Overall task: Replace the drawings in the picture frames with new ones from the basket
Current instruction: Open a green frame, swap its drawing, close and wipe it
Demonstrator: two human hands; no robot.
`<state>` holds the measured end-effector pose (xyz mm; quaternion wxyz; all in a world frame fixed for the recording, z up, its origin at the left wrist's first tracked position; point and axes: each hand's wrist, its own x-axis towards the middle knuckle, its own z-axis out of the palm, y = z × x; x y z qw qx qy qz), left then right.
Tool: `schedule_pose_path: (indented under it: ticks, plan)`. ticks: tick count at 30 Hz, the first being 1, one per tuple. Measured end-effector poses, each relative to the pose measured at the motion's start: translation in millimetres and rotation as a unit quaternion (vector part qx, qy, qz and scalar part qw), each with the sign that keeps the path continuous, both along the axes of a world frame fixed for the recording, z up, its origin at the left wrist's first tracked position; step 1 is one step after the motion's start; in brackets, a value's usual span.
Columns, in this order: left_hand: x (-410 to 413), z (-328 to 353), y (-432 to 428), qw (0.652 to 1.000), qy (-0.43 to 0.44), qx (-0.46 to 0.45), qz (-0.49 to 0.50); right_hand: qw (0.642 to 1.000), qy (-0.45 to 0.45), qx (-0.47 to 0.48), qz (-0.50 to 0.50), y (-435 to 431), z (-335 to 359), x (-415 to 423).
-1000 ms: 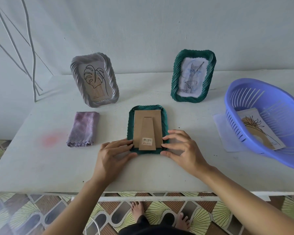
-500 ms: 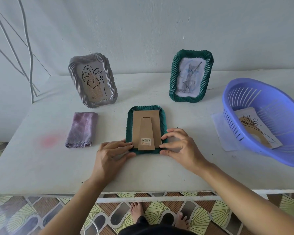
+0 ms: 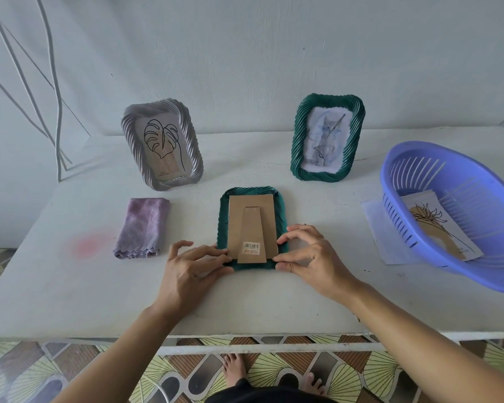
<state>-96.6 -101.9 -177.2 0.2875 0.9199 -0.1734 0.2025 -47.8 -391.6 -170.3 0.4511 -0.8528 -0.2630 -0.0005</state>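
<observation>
A green face-down frame [image 3: 281,212] lies flat on the white table [image 3: 274,298], in the middle and towards the near edge. Its brown cardboard back [image 3: 235,216] faces up, with the folded stand [image 3: 252,228] flat on it and a barcode sticker [image 3: 251,247] at the stand's near end.

Both hands are at the frame's near end, one on each corner. The left hand [image 3: 189,271] rests on the near-left corner, its fingers nearly straight and pressing across the rim to the edge of the cardboard, the little finger lifted. The right hand [image 3: 312,257] arches over the near-right corner, with curled fingers and the thumb pinching the frame there at the edge of the cardboard.

Far left, a grey frame [image 3: 162,144] stands upright with a leaf drawing. Far right, a second green frame [image 3: 328,138] stands with a cat drawing. A folded purple cloth [image 3: 143,228] lies to the left of the face-down frame. On the right sits a purple basket [image 3: 460,257], tilted, holding a plant drawing [image 3: 440,228], with a white sheet [image 3: 376,225] under its left side.
</observation>
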Motion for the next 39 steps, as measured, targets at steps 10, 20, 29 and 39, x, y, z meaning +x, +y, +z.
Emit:
schedule_pose_path:
  ticks: [10,20,29,39]
  plan:
    - [-4,3,-2,1.0,-0.013,0.016,-0.011,1.0,0.003,-0.002,0.013,-2,2,0]
    - [16,49,-6,0.99,0.124,-0.071,0.012,0.998,0.034,-0.005,-0.046,5,31,20]
    - [51,57,-50,0.952,0.21,0.161,0.155,0.974,-0.095,-0.131,-0.158,22,6,59]
    - [65,69,-73,0.912,0.231,0.293,0.172,0.981,-0.076,-0.088,-0.157,14,-8,61]
